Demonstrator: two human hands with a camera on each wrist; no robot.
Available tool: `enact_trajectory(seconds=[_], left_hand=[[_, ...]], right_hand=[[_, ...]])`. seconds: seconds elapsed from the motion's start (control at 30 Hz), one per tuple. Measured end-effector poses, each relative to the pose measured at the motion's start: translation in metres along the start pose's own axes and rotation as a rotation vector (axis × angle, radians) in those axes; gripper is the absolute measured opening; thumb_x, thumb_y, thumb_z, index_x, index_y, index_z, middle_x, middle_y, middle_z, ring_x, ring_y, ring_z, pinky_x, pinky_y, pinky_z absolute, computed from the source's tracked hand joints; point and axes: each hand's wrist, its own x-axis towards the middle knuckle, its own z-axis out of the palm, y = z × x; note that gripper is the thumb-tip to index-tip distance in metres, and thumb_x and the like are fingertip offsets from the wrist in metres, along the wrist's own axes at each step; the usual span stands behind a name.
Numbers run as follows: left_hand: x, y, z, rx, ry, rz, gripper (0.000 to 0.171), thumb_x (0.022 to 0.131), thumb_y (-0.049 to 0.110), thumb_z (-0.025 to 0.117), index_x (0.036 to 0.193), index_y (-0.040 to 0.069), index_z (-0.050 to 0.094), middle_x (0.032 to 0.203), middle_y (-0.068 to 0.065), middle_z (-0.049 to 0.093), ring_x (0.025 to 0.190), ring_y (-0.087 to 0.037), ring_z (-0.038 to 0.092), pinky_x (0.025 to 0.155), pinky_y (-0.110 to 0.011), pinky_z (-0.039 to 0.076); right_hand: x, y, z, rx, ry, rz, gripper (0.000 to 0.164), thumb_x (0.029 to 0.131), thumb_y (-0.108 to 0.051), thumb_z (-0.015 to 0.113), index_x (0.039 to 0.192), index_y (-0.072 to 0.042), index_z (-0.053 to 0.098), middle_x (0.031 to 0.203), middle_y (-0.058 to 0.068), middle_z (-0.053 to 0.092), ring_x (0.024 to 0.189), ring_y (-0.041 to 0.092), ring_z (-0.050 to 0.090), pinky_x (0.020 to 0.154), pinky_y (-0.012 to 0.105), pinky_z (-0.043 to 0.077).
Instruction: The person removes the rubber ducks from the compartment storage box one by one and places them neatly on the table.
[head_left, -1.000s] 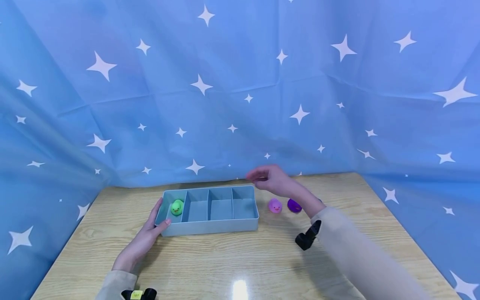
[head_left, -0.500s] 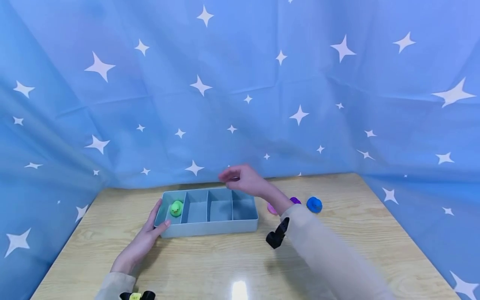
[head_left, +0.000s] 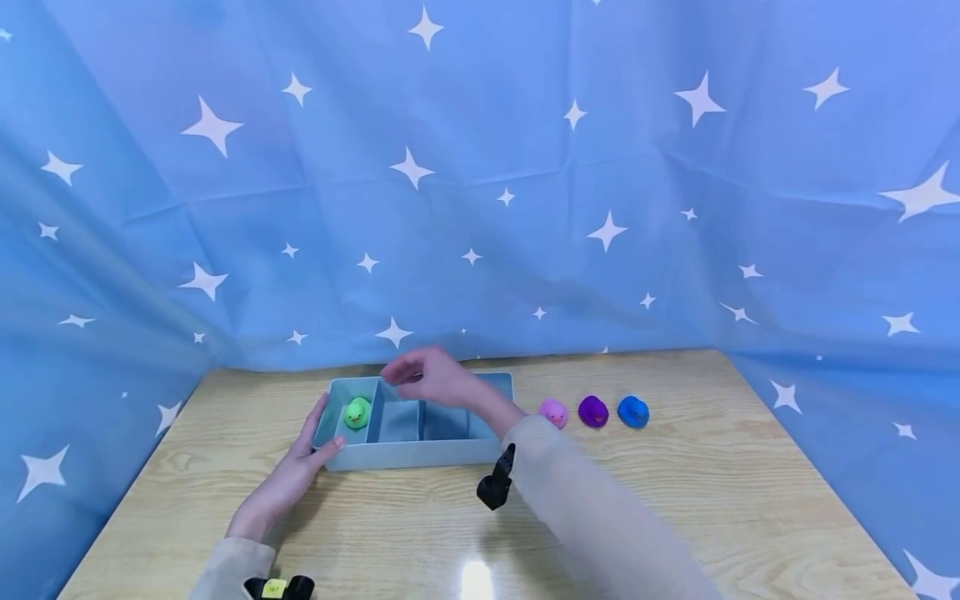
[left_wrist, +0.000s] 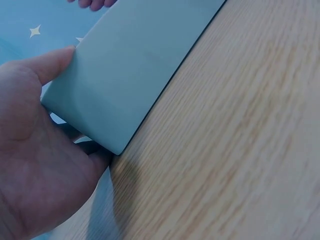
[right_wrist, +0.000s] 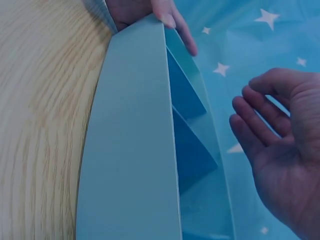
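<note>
1. The left hand [head_left: 288, 473] grasps the near left corner of the pale blue tray [head_left: 427, 455], its thumb on the front rim and its fingers at the left end.
2. Just right of that grip, the green duck [head_left: 357, 412] sits in the leftmost of the tray's 4 compartments.
3. Farther right of the grip, the right hand [head_left: 438, 379] hangs above the tray's back part, apart from it; its grip is released, fingers loosely curved.
4. Right of both hands and beyond the tray, 3 ducks stand on the wooden table [head_left: 375, 533] in a row, side by side but apart: the pink duck [head_left: 554, 412] nearest the right hand, then the purple duck [head_left: 593, 411], then the blue duck [head_left: 633, 412], farthest from both hands.
</note>
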Motion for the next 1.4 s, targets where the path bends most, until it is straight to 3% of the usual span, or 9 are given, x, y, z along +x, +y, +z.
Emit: enact_trajectory(seconds=[0.27,0.43,0.83,1.4], left_hand=[[0.0,-0.002,-0.001,-0.008,-0.006,0.027,0.08,0.111,0.034,0.046,0.164,0.031,-0.014,0.169,-0.014,-0.02,0.151,-0.042,-0.021,0.115,-0.073,-0.006],[0.001,-0.006,0.001,-0.004,-0.005,0.006,0.081,0.11,0.036,0.046,0.164,0.031,-0.014,0.169,-0.015,-0.02,0.152,-0.043,-0.021,0.115,-0.073,-0.006],[-0.004,-0.005,-0.004,0.0,-0.005,0.006,0.082,0.111,0.036,0.046,0.163,0.031,-0.017,0.169,-0.015,-0.022,0.151,-0.045,-0.021,0.113,-0.077,-0.002],[0.002,0.0,-0.001,-0.004,-0.017,0.034,0.081,0.111,0.035,0.045,0.163,0.031,-0.017,0.168,-0.015,-0.022,0.151,-0.045,-0.021,0.111,-0.078,-0.004]], right_hand=[[0.022,0.0,0.025,-0.004,-0.035,0.028,0.036,0.095,0.001,0.069,0.131,-0.002,0.068,0.127,0.014,0.069,0.111,0.014,0.066,0.092,0.021,0.053],[0.031,0.003,0.037,-0.025,-0.06,0.041,0.038,0.095,0.002,0.068,0.132,0.0,0.066,0.127,0.014,0.069,0.108,0.01,0.066,0.089,0.02,0.053],[0.047,0.0,0.055,-0.151,-0.083,0.082,0.037,0.093,-0.003,0.072,0.13,-0.006,0.071,0.122,-0.003,0.072,0.121,0.019,0.063,0.086,0.018,0.052],[0.056,0.006,0.056,-0.246,-0.115,0.057,0.039,0.093,-0.003,0.073,0.131,-0.011,0.071,0.123,-0.007,0.071,0.12,0.015,0.063,0.089,0.016,0.05]])
